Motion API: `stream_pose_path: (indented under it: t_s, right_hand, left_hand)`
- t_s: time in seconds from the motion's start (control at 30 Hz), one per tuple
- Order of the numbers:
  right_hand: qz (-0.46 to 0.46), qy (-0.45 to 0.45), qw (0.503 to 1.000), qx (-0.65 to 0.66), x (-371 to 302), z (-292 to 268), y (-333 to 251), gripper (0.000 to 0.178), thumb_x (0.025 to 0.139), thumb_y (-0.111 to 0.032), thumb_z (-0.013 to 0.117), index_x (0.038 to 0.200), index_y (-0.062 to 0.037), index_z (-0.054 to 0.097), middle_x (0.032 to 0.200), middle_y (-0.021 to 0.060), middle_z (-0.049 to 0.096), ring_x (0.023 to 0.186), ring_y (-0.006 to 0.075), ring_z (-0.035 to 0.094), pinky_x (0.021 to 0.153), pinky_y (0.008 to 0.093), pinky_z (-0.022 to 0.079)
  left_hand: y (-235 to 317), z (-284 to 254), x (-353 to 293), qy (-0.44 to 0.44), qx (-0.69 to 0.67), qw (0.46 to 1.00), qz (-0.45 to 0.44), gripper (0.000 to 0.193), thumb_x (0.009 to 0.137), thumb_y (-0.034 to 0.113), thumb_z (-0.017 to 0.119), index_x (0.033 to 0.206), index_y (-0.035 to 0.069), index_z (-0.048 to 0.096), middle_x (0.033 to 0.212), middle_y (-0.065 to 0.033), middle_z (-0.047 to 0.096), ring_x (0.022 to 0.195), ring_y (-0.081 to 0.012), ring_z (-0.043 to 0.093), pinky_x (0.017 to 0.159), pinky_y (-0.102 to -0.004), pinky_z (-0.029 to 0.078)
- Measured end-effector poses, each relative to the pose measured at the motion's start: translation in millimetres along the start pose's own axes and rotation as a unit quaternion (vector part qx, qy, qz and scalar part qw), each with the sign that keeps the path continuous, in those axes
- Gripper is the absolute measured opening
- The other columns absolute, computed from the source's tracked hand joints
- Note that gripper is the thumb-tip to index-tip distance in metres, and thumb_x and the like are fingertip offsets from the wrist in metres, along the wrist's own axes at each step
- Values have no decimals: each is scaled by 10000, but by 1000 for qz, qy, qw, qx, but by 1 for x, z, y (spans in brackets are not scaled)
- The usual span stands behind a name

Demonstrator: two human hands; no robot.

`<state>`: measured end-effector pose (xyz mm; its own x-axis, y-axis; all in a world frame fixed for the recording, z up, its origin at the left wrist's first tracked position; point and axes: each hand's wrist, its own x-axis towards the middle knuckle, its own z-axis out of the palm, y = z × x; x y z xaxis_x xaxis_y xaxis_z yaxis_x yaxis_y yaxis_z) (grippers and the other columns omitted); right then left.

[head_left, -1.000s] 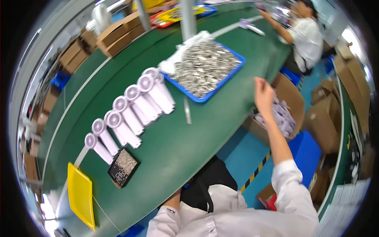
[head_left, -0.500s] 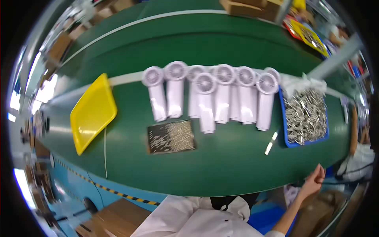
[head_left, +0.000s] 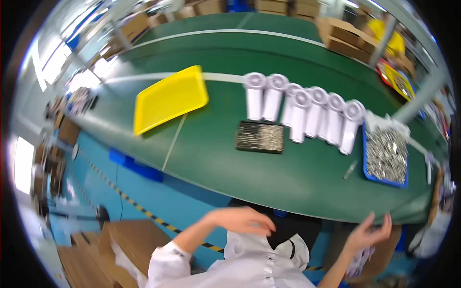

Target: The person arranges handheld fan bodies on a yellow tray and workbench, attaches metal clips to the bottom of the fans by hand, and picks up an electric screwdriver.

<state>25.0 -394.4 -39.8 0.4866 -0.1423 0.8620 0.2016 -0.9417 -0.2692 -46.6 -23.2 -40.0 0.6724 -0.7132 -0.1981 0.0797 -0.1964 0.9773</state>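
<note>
My left hand (head_left: 244,221), a little blurred, hangs in front of the table edge with its fingers loosely stretched and nothing visible in it. Near the table's front edge at the right is my right hand (head_left: 368,235), open, thumb and fingers apart, holding nothing. Several white handheld fans (head_left: 298,116) with round heads lie in a row on the green table (head_left: 216,165). A dark tray (head_left: 260,137) of thin metal pins lies in front of them. To the right a blue tray (head_left: 367,165) is heaped with small shiny metal parts (head_left: 386,154). A slim whitish stick (head_left: 351,170) lies beside it.
An empty-looking yellow tray (head_left: 170,102) sits at the table's left. Cardboard boxes (head_left: 348,38) stand at the back; another open carton (head_left: 137,245) is on the floor at lower left. A metal post (head_left: 422,91) rises at the right. A person in yellow (head_left: 389,38) is far right.
The view has swung left, so the table's things appear further right. My left hand has come into sight. My right hand's fingers, together before, are now spread.
</note>
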Motion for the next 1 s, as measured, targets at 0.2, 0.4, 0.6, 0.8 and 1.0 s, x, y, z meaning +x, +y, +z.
stream_pose_path:
  t_s: [0.2, 0.4, 0.6, 0.8, 1.0]
  right_hand:
    - [42, -264, 929, 257, 52, 142, -72, 536, 836, -211, 728, 1239, 41, 481, 1186, 215, 503, 1132, 349, 485, 993, 402, 385]
    - [147, -322, 932, 82, 85, 224, -68, 825, 777, -471, 718, 1304, 84, 410, 1221, 303, 499, 1128, 450, 495, 957, 489, 423]
    - [138, -391, 910, 24, 84, 271, -38, 894, 721, -548, 707, 1271, 89, 405, 1086, 316, 605, 1002, 463, 602, 863, 522, 490]
    - [93, -400, 911, -39, 79, 262, -55, 862, 709, -495, 725, 1327, -5, 377, 1180, 269, 558, 1111, 447, 533, 888, 568, 459]
    - [60, -366, 929, -14, 78, 278, -31, 678, 661, -315, 762, 1085, 135, 483, 1045, 293, 598, 1016, 431, 583, 865, 466, 507]
  left_hand:
    - [42, -123, 5, 499, 202, 837, -99, 251, 942, 215, 596, 1081, 8, 566, 879, -101, 657, 799, -182, 624, 740, -319, 495]
    - [24, -213, 115, 499, 490, 655, -289, 923, 779, 641, 647, 1338, -44, 382, 1176, -320, 520, 1102, -432, 553, 831, -484, 506]
    - [-3, -234, 141, 521, 453, 662, -291, 936, 651, 618, 769, 1207, -53, 427, 1127, -293, 587, 1023, -410, 616, 782, -475, 555]
    - [-5, -252, 144, 470, 446, 647, -401, 941, 670, 611, 693, 1304, -17, 393, 1225, -363, 460, 1110, -492, 512, 652, -553, 532]
    - [-4, -261, 145, 464, 447, 643, -414, 850, 655, 600, 721, 1256, 22, 555, 1302, -337, 445, 1224, -484, 444, 909, -538, 477]
